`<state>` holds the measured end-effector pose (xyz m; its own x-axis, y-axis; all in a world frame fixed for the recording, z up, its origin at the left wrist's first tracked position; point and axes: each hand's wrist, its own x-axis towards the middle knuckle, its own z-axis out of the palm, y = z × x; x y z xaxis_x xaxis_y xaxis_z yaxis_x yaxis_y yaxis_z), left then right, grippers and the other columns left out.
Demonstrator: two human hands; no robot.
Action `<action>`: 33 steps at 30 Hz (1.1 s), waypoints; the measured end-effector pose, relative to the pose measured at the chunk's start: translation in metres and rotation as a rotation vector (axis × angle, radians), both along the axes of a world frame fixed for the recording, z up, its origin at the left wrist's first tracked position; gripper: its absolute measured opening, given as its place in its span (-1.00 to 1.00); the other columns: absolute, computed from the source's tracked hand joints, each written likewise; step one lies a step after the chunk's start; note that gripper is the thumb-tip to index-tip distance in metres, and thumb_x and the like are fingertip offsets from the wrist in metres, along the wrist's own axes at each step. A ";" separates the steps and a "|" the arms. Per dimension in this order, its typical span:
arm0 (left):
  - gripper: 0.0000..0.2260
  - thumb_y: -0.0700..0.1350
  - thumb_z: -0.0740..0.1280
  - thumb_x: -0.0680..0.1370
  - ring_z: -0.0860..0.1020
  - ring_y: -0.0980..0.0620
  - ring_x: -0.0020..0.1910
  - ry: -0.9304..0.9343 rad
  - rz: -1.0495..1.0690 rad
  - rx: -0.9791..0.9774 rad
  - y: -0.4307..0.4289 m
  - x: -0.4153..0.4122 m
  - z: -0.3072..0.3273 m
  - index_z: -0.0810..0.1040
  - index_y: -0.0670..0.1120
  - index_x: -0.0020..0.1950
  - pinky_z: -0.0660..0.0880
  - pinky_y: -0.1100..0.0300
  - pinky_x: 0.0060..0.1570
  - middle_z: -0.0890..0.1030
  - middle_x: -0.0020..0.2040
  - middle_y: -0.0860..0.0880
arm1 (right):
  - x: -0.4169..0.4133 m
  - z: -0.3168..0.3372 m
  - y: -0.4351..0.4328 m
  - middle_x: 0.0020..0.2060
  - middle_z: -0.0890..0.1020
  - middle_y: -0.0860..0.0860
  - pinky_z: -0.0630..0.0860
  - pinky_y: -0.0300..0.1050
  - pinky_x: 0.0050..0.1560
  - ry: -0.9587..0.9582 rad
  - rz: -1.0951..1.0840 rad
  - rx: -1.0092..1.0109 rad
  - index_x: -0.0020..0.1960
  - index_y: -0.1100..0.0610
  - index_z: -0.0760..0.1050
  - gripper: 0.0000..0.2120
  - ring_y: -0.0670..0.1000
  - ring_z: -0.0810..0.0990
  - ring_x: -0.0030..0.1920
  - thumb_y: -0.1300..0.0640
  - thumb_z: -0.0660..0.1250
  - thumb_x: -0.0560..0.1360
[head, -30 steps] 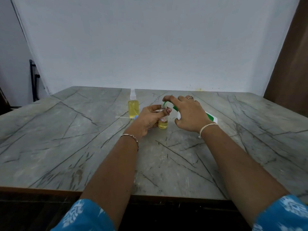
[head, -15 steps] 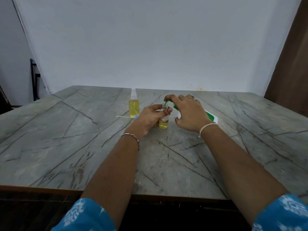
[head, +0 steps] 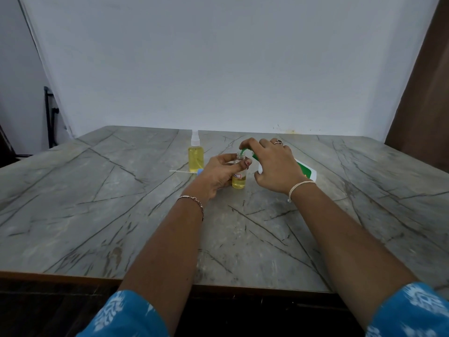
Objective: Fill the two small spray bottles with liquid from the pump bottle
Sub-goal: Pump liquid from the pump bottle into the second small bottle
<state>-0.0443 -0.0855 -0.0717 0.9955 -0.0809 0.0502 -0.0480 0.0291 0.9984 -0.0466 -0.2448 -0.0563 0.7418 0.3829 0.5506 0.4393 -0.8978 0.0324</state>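
- hardly anything had shifted since half a second earlier: both hands sat in the same places, and the liquid level in the little bottle looked about the same.
- the left hand [head: 218, 173] gripped the open small bottle [head: 238, 182], its fingers [head: 224, 157] and thumb curled round the upper body, while the bottle stood upright on the counter [head: 97, 215], its lower part yellow with liquid.
- the right hand [head: 274, 166] held the pump bottle [head: 306, 171] tilted toward the left, fingers curled over its head; the green spout [head: 243, 150] sat right at the small bottle's mouth, though whether it touched the rim could not be told.
- the capped spray bottle [head: 195, 158] stood further back and to the left, apparently full — so one of the two looked done.
- a loose spray head [head: 184, 171] with its thin tube lay on the counter just left of the left hand, probably belonging to the open bottle.
- the step in hand seemed to be pumping liquid into the second bottle. to do it well, the spout should have stayed centred over the narrow neck, with short, gentle presses, the left hand bracing the bottle so it could not tip — and a stop below the neck, leaving room for the tube.
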 end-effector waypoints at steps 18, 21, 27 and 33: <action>-0.64 -0.06 0.51 0.44 0.63 -0.02 0.07 -0.009 -0.007 0.019 0.001 0.000 -0.001 0.55 -0.08 0.19 0.53 -0.01 0.21 0.68 0.11 -0.13 | -0.002 0.000 -0.001 0.02 0.52 0.04 0.44 0.10 0.06 -0.012 -0.015 -0.026 0.35 -0.11 0.24 -0.37 0.16 0.47 0.10 0.11 0.36 0.33; -0.78 -0.07 0.51 0.44 0.62 -0.05 0.11 -0.010 -0.013 0.019 0.001 -0.002 -0.001 0.54 0.02 0.02 0.53 -0.03 0.23 0.68 0.11 -0.12 | -0.001 0.000 0.001 0.01 0.52 0.03 0.43 0.09 0.04 -0.028 -0.013 -0.021 0.32 -0.10 0.26 -0.39 0.16 0.47 0.08 0.11 0.36 0.32; -0.79 0.00 0.50 0.44 0.62 -0.06 0.15 -0.019 -0.002 0.032 -0.001 -0.002 0.000 0.54 0.04 0.00 0.55 0.01 0.18 0.70 0.07 -0.09 | -0.003 -0.001 -0.003 0.03 0.51 0.05 0.45 0.09 0.06 -0.031 -0.032 -0.074 0.42 -0.14 0.19 -0.30 0.17 0.47 0.10 0.09 0.37 0.34; -0.81 -0.01 0.48 0.46 0.63 -0.03 0.14 -0.020 -0.013 0.020 0.000 -0.004 0.002 0.52 0.04 0.00 0.57 0.10 0.08 0.69 0.07 -0.09 | -0.006 0.000 -0.005 0.02 0.50 0.05 0.45 0.10 0.07 -0.024 -0.031 -0.087 0.45 -0.17 0.14 -0.27 0.17 0.46 0.12 0.10 0.35 0.36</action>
<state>-0.0485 -0.0854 -0.0700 0.9932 -0.0946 0.0683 -0.0677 0.0094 0.9977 -0.0524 -0.2500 -0.0562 0.7410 0.4073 0.5339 0.4096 -0.9042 0.1212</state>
